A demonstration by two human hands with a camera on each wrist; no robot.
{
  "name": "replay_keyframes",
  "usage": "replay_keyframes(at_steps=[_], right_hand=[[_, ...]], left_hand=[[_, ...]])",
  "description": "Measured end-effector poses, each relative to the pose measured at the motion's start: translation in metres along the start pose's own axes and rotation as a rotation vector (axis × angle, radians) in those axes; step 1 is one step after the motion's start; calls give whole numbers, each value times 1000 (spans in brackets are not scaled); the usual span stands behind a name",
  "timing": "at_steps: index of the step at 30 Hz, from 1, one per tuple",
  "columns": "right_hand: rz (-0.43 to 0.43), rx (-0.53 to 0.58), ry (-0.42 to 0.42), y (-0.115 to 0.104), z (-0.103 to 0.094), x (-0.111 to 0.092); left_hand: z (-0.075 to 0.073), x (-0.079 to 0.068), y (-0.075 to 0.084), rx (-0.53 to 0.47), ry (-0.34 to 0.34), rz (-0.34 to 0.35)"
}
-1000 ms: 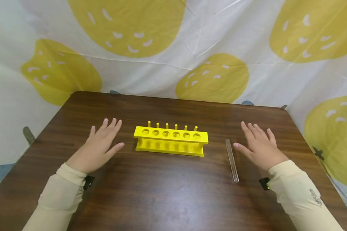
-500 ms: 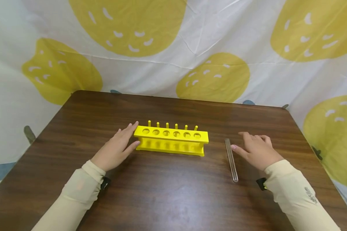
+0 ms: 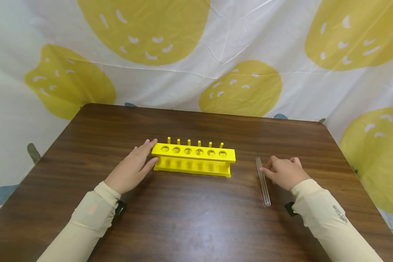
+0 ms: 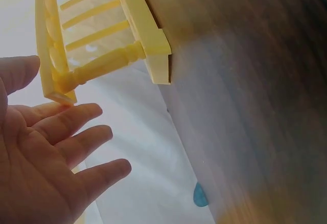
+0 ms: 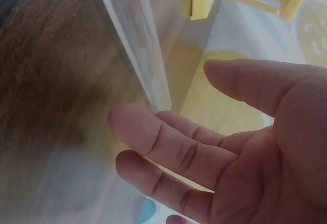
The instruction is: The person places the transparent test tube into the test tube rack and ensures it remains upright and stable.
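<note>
A yellow test tube rack with a row of round holes and several pegs along its back stands mid-table. My left hand is at its left end, fingers extended. In the left wrist view, the fingertips are right at the end of the rack's top plate, with the thumb on the other side. To the right of the rack, a clear glass test tube lies on the table. Close beside its far half is my right hand, fingers bent loosely. The right wrist view shows a gap between thumb and fingers, with the tube beyond the fingertips.
Everything stands on a dark brown wood-grain table with rounded far corners. A white cloth with yellow fruit prints hangs behind the table and along its sides.
My left hand has moved right and inward to the rack's left end. The right hand has come left to the test tube, its fingers going from spread to bent. Rack and tube have not moved.
</note>
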State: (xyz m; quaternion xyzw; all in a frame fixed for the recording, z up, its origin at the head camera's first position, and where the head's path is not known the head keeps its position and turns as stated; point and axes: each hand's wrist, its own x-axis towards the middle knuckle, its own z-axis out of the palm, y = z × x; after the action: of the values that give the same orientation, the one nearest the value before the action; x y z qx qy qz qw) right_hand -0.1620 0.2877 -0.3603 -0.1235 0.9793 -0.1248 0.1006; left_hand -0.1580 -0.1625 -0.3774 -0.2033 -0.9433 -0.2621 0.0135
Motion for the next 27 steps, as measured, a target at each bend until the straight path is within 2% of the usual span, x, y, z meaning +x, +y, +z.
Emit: replay_keyframes(at_steps=[7,27], right_hand=[[32,7,-37,0,4,8],[38,35,-78,0,8,23]], left_hand=[[0,0,1,-6,13,-4],[0,2,1,6,27,6]])
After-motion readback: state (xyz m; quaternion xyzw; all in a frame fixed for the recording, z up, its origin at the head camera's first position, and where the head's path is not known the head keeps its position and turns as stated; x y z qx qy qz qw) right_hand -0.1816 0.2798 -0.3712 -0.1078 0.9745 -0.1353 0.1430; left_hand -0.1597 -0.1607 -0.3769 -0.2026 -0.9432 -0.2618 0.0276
